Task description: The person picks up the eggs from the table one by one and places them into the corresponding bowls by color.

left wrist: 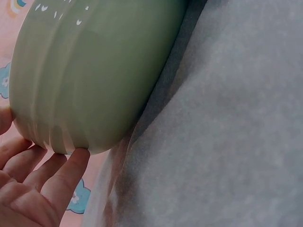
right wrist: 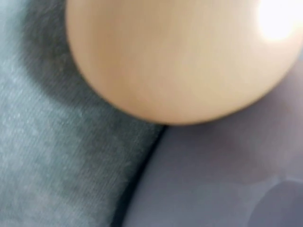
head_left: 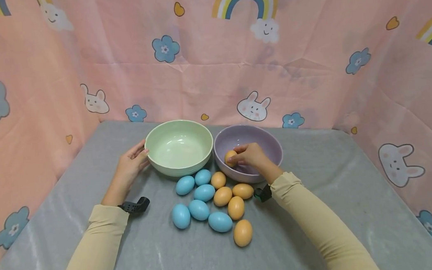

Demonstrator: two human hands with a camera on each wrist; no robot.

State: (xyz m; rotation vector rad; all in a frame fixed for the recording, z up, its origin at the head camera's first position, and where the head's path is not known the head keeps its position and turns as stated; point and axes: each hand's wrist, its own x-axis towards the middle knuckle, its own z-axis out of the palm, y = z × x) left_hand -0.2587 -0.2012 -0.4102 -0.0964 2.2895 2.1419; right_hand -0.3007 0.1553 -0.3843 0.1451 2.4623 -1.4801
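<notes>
My right hand (head_left: 252, 155) pinches an orange egg (head_left: 230, 158) between thumb and fingers, inside the purple bowl (head_left: 276, 145). The left hand (head_left: 130, 163) holds the left side of the pale green bowl (head_left: 180, 151), thumb at the rim. In the left wrist view, its fingertips (left wrist: 81, 153) rest against the bowl's outer wall. Several blue eggs (head_left: 204, 192) and orange eggs (head_left: 236, 208) lie on the cloth in front of the bowls. A large orange egg (right wrist: 180, 61) fills the top of the right wrist view beside the purple bowl; the right fingers are out of that view.
Grey cloth (head_left: 152, 246) covers the table. The two bowls stand side by side near its back edge. Pink printed fabric (head_left: 205, 82) hangs behind and at both sides. Each wrist carries a black strap-on device (head_left: 135, 205).
</notes>
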